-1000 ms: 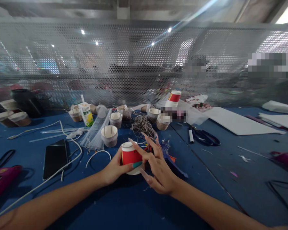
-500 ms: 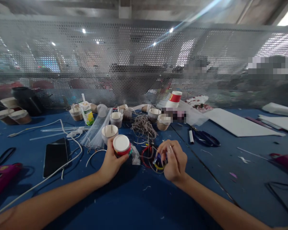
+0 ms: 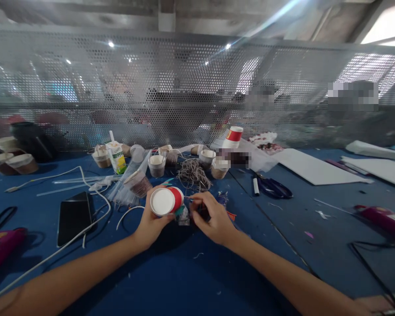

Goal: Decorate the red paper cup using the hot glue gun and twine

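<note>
My left hand [image 3: 154, 224] is wrapped around a red and white paper cup [image 3: 176, 199], its white base turned towards me. Close to the cup's right side, my right hand [image 3: 213, 217] has its fingers curled together; a thin tip shows at them, too small to name. Just behind the left hand, a cord-wrapped cup [image 3: 138, 184] leans over. Under and beyond the right hand lie a small dark blue item [image 3: 222, 198] and an orange piece [image 3: 231, 216]. A crumpled clear wrapper [image 3: 183, 217] is below the cup.
A heap of grey-brown cord [image 3: 194, 174] lies among several wrapped cups. Leftward are a phone [image 3: 75, 218], a white cable [image 3: 95, 188] and a drink carton [image 3: 116, 157]. Scissors [image 3: 274, 188], white sheets [image 3: 316, 166] and a purple glue gun [image 3: 382, 219] occupy the right.
The held cup has turned so more of its red side shows. My right hand has moved left to the cup, away from the blue item. The wrapped cup behind has tipped left.
</note>
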The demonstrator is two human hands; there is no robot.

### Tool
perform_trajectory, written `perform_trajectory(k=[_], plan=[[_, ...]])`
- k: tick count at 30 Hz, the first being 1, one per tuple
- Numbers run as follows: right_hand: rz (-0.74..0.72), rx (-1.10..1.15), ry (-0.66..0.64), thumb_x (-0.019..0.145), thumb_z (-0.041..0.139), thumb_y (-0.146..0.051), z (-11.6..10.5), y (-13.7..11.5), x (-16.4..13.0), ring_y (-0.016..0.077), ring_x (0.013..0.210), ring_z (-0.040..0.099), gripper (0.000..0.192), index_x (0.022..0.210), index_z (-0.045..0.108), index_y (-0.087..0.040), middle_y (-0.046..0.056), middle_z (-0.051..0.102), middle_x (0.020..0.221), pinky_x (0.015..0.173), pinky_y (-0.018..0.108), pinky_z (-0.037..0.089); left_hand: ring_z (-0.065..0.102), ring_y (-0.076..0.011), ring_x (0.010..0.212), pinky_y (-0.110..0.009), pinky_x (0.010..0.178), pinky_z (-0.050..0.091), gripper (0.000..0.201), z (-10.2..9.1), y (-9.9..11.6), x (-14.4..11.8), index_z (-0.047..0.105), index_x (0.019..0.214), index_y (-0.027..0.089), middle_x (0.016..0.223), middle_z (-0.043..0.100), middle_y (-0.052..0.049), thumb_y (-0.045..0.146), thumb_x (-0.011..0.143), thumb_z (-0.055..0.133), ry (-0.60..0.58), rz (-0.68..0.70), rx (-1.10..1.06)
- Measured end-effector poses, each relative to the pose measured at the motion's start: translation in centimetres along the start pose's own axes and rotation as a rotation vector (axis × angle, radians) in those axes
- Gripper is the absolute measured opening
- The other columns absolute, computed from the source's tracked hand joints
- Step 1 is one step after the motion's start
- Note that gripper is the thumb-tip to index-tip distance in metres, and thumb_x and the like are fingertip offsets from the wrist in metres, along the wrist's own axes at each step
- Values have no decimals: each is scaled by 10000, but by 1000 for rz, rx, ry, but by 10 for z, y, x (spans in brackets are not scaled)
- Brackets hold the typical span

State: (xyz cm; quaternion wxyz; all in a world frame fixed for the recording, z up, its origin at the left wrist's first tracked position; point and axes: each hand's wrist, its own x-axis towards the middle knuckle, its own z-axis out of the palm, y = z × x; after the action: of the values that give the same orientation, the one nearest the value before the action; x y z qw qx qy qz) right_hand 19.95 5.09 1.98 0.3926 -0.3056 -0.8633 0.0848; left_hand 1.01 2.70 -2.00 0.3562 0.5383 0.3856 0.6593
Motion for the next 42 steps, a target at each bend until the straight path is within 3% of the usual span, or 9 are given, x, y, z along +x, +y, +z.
perform_trajectory(k=[6, 11, 14, 18, 24, 28, 34, 37, 42], plan=[[-275, -189, -228, 812, 520, -260, 4, -20, -10, 240, 900, 482, 127, 852, 609, -179, 90, 595, 885, 837, 427, 408, 519, -212, 1129, -349, 1038, 336, 610, 3, -6, 8, 442, 1142, 214, 1110, 578, -49, 203, 611, 742, 66, -115, -86], [-652, -18, -253, 837, 477, -285, -1, -25, -21, 187, 781, 539, 294, 1097, 553, -173, 47, 635, 847, 805, 366, 434, 608, -188, 974, -361, 975, 408, 607, 6, -6, 10, 466, 1083, 223, 953, 648, 3, 171, 558, 766, 174, -318, -246], [-455, 128, -31, 848, 411, -188, -6, -19, -19, 167, 691, 540, 293, 1126, 503, -177, 37, 583, 781, 643, 303, 449, 633, -194, 919, -382, 956, 426, 592, 5, -6, 9, 514, 1029, 215, 907, 675, 1, 181, 511, 798, 169, -367, -364], [76, 81, 281, 906, 374, -240, -11, 0, -3, 165, 655, 524, 144, 927, 512, -204, 38, 539, 766, 607, 300, 437, 663, -251, 871, -430, 895, 456, 526, 1, -1, 3, 589, 984, 170, 888, 711, -61, 220, 512, 814, -101, -461, -475], [305, -23, 137, 909, 396, -348, -26, 33, 22, 162, 593, 542, 250, 722, 491, -211, 8, 559, 631, 588, 292, 431, 637, -207, 520, -312, 531, 483, 368, -6, 9, 3, 646, 856, 135, 600, 681, -61, 402, 614, 722, -441, -533, -529], [330, -111, 151, 846, 493, -361, -46, 40, 31, 211, 765, 548, 171, 850, 533, -195, 74, 590, 862, 642, 329, 434, 512, -121, 370, -250, 393, 388, 326, -7, 7, 10, 618, 749, 154, 564, 647, -24, 464, 652, 646, -263, -545, -624], [160, -58, -493, 799, 595, -450, -49, 13, 31, 137, 558, 513, 311, 912, 656, -166, 14, 574, 665, 517, 247, 389, 630, -189, 539, -303, 549, 480, 307, -7, 5, 9, 557, 835, 169, 574, 663, -19, 390, 641, 642, 48, -443, -548], [194, -35, -584, 771, 635, -287, -37, -7, 27, 116, 446, 482, 136, 791, 682, -162, -27, 530, 477, 472, 227, 338, 650, -204, 567, -326, 575, 487, 334, -4, 8, 8, 539, 835, 187, 607, 682, -12, 385, 605, 679, 81, -389, -499], [310, 307, -934, 926, 401, -311, -29, -31, 25, 90, 346, 454, 339, 815, 671, -138, -29, 547, 425, 407, 193, 374, 660, -203, 596, -336, 609, 496, 331, -2, 7, 11, 524, 832, 188, 608, 672, -5, 397, 622, 671, 99, -425, -484]])
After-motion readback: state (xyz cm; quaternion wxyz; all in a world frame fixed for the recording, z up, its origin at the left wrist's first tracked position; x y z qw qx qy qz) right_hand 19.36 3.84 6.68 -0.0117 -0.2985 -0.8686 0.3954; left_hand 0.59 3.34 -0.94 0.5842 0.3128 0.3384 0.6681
